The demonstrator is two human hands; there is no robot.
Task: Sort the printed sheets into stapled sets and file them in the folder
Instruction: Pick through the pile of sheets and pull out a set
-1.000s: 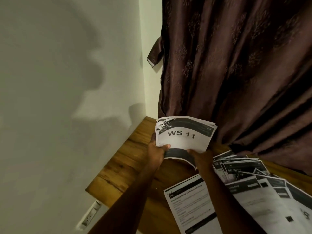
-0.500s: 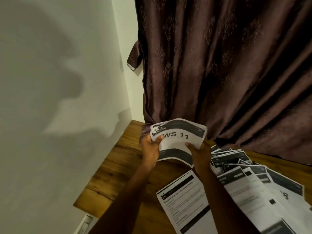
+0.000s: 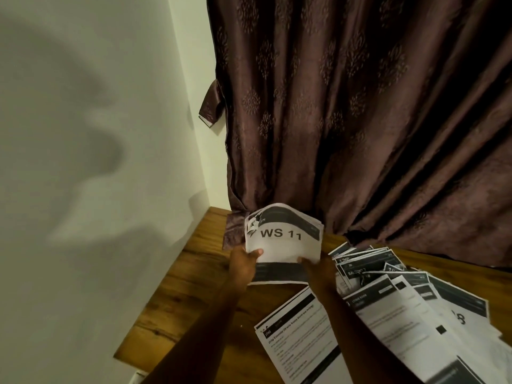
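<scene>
While I hold the stack [image 3: 282, 239] up at centre frame, above the table's [image 3: 194, 273] far corner, my left hand [image 3: 242, 266] pinches its lower left edge, thumb on the front, and my right hand [image 3: 315, 268] grips the lower right edge likewise. The top sheet reads "WS 11" and bows upward beyond my fingers, its top edge against the curtain [image 3: 360, 120]. Loose sheets [image 3: 401, 300] lie fanned over the table at lower right, under my right forearm.

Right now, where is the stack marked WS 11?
In the head view, the WS 11 stack is held by both hands, left hand and right hand, against the curtain.
</scene>
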